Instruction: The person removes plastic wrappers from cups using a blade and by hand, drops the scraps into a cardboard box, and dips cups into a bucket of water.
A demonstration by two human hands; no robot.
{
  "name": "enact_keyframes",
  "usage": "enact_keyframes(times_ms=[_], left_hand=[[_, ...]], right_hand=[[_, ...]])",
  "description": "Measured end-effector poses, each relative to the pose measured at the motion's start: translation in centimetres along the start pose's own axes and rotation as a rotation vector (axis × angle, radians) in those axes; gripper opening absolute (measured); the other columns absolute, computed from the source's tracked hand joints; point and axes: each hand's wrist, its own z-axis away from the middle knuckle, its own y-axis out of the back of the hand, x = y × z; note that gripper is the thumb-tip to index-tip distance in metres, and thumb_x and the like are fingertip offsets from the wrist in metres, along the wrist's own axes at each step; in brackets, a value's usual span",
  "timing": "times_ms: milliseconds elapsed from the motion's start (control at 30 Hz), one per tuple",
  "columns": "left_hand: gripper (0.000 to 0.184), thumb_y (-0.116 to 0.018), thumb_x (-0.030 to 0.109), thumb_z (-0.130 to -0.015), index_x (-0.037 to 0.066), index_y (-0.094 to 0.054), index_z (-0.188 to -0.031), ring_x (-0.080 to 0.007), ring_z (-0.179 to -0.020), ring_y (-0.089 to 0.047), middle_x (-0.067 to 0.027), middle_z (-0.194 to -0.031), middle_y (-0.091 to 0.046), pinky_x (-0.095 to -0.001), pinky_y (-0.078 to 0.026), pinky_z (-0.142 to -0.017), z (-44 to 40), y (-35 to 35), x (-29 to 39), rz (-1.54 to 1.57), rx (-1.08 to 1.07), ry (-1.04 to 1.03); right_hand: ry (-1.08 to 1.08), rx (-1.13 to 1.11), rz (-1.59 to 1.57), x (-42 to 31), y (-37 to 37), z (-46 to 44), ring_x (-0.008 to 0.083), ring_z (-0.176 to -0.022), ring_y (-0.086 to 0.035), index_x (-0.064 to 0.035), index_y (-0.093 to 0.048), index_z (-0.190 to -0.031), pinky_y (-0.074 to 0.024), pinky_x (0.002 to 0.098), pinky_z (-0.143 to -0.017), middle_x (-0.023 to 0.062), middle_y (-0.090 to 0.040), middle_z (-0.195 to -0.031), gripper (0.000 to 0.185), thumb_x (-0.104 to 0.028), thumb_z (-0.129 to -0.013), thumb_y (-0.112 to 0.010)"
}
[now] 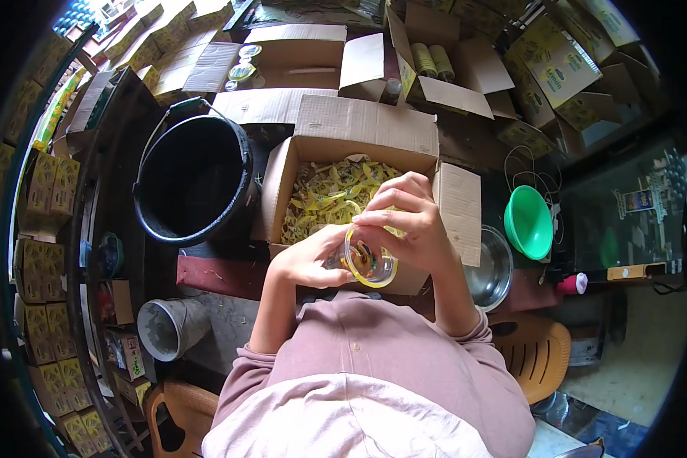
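A clear plastic cup (370, 259) with a yellow rim is held tilted in front of my chest, its opening towards me. Some small coloured pieces show inside it. My left hand (313, 258) is wrapped round the cup's left side. My right hand (404, 217) pinches at the cup's upper rim, where a thin yellow strip curves up. Just beyond both hands, an open cardboard box (366, 141) holds a heap of yellow and clear strips (324, 197).
A black bucket (244, 179) stands left of the box. To the right are a green bowl (528, 221) and a metal basin (490, 267). Open cartons (301, 34) line the back, one holding lidded cups. A grey bucket (164, 330) sits lower left.
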Motion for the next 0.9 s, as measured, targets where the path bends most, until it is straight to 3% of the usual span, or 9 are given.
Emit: enact_keyframes(times_ms=[233,533,733,900], left_hand=[[0.057,-0.059,0.035,-0.064,-0.003,-0.052,-0.107,-0.0199,-0.087,-0.054,-0.0134,-0.097,-0.057,-0.0317,-0.043,-0.081,0.0,-0.1,0.3,0.056,-0.095,0.039],[0.055,-0.058,0.032,-0.065,-0.002,-0.052,-0.108,-0.0194,-0.085,-0.055,-0.012,-0.097,-0.058,-0.0311,-0.044,-0.08,-0.2,-0.2,0.0,0.031,-0.109,-0.016],[0.055,-0.058,0.034,-0.065,-0.001,-0.052,-0.107,-0.0198,-0.087,-0.055,-0.0127,-0.097,-0.058,-0.0313,-0.044,-0.08,-0.1,-0.4,-0.3,0.073,-0.065,-0.041],[0.058,-0.059,0.038,-0.064,-0.002,-0.052,-0.106,-0.0198,-0.086,-0.055,-0.0129,-0.096,-0.058,-0.0311,-0.043,-0.079,0.0,-0.2,-0.4,0.083,-0.061,-0.01]], right_hand=[[-0.05,-0.076,-0.167,0.1,0.4,-0.1,0.0168,-0.075,-0.056,-0.0107,-0.067,-0.077,-0.0345,0.033,-0.077,0.0012,-0.062,-0.076,0.007,-0.014,-0.072,-0.069],[-0.134,-0.033,-0.085,-0.4,0.0,0.1,0.02,-0.075,-0.054,-0.0073,-0.061,-0.076,-0.0368,0.0323,-0.076,0.0037,-0.059,-0.077,0.01,-0.007,-0.07,-0.069],[-0.227,0.058,-0.127,-0.2,0.2,0.6,0.0193,-0.076,-0.055,-0.0091,-0.062,-0.079,-0.0345,0.0327,-0.078,0.003,-0.059,-0.077,0.01,-0.008,-0.071,-0.068],[-0.131,0.011,-0.044,-0.6,0.8,0.8,0.0179,-0.078,-0.054,-0.0113,-0.065,-0.081,-0.0339,0.0348,-0.079,0.0012,-0.058,-0.077,0.012,-0.013,-0.07,-0.069]])
